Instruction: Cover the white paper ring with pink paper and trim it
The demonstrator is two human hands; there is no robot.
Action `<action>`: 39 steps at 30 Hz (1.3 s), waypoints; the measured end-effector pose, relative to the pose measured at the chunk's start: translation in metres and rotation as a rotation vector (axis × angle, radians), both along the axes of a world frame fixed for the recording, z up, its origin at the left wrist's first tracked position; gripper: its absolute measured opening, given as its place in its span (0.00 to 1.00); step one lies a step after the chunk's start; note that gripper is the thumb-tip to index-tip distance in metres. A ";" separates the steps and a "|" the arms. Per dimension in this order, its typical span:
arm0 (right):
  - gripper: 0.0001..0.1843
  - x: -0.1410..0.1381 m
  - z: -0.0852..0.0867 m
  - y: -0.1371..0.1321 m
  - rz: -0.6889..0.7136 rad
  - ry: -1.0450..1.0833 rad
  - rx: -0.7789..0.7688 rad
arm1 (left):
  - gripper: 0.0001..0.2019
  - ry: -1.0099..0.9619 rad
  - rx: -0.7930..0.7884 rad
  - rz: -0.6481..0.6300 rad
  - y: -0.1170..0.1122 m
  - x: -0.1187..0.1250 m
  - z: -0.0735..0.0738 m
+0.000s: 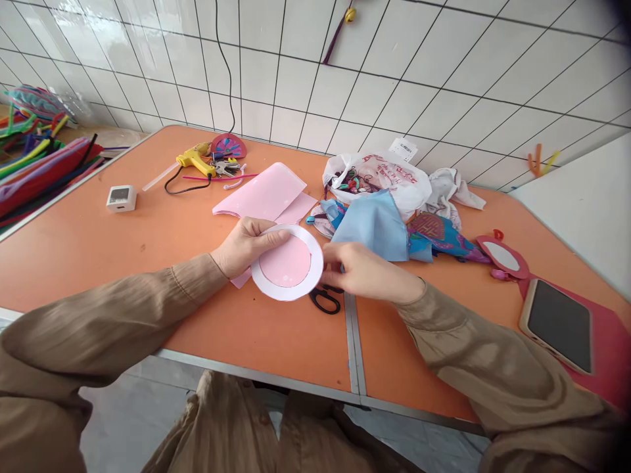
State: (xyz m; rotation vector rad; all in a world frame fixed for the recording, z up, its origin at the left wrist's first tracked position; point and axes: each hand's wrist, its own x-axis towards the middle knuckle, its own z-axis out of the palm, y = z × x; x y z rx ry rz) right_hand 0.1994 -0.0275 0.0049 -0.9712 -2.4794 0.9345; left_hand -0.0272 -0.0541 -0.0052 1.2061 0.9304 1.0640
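My left hand point(246, 244) grips the left edge of a white paper ring point(287, 264) with a pink circle inside it, fingers pressed onto the paper. The ring is held a little above the orange table point(162, 236). My right hand point(362, 269) sits at the ring's right edge, fingers curled beside it and over black scissors point(325, 299) lying on the table. Whether the right fingers pinch the ring or the scissors is hidden. Pink paper sheets point(269, 192) lie just behind the ring.
A yellow glue gun point(194, 157), keys and a small white cube point(121, 198) lie at the back left. Pipe cleaners point(34, 171) are piled far left. A plastic bag point(377, 177), blue fabric point(374, 226) and a phone point(559, 324) lie to the right.
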 end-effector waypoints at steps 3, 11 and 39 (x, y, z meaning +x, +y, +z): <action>0.17 -0.003 0.003 0.001 -0.137 0.198 -0.209 | 0.21 0.016 0.026 -0.025 -0.001 0.001 0.000; 0.16 -0.016 0.006 -0.012 -0.198 0.375 -0.398 | 0.20 0.072 0.046 -0.045 0.001 0.002 -0.003; 0.14 -0.015 -0.017 -0.007 -0.357 0.593 -0.390 | 0.22 -0.204 -0.213 -0.158 0.000 -0.002 -0.015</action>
